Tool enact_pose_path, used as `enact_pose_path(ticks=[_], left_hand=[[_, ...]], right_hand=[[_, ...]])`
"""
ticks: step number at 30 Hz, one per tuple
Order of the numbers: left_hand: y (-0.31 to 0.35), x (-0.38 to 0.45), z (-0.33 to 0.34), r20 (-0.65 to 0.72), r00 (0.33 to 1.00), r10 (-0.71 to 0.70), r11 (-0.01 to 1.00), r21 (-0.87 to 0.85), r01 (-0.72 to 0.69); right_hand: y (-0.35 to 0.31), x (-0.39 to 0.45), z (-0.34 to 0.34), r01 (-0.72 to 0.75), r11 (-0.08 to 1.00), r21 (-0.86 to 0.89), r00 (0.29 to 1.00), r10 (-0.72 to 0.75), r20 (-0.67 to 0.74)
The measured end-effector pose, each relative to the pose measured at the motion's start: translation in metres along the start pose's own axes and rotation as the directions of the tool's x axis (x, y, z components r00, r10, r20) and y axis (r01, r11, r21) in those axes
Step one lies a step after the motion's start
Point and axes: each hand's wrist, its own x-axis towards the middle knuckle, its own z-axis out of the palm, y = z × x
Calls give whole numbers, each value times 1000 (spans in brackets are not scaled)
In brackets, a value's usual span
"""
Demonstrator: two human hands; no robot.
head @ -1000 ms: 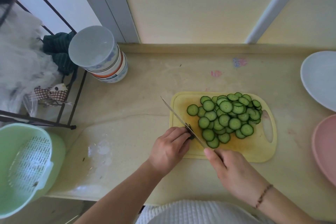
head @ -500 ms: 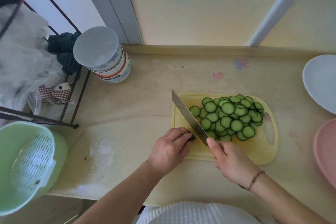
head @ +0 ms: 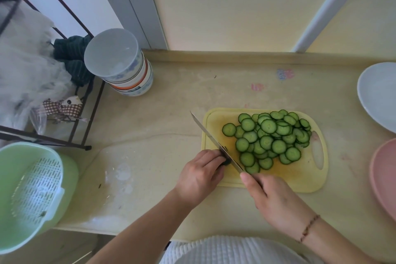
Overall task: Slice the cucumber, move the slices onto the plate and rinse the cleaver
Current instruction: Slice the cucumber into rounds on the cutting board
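Observation:
A yellow cutting board [head: 300, 180] lies on the counter with a pile of several green cucumber slices [head: 270, 137] on it. My left hand [head: 199, 176] pinches the small dark cucumber end [head: 226, 162] at the board's left edge. My right hand [head: 276, 201] grips the handle of the cleaver [head: 211, 138], forefinger along its spine. The blade stands on edge across the cucumber end, tip pointing up-left. A white plate [head: 377, 96] sits at the far right edge, partly out of view.
A pink plate [head: 383, 176] lies at the right edge below the white one. A stack of bowls [head: 120, 64] stands at the back left beside a dark wire rack [head: 85, 113]. A green colander basket [head: 32, 191] sits at the lower left. The counter's front edge is near my body.
The cleaver rose and tilted flat-side up half a second ago, and now stands edge-down again on the cucumber end. My left hand has stayed in place.

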Motion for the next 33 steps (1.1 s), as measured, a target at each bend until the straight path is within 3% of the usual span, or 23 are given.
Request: enact_pose_path(ticks=[11,18,23,33], left_hand=[[-1,-1,1,5,1000,-17,1000,11,17],[1,-2,-1,6,999,-52,999,15,52],[2,-1,0,-2,997,-72,997,-7,72],[2,-1,0,-1,999,-44,999,-11,44]], right_hand=[[11,35,18,5,1000,-5,1000,-5,-9],[20,25,8,-72,992,105,997,74,-13],[9,8,3,-45,978,206,999,38,40],[1,2,11,-4,999,46,1000,4,7]])
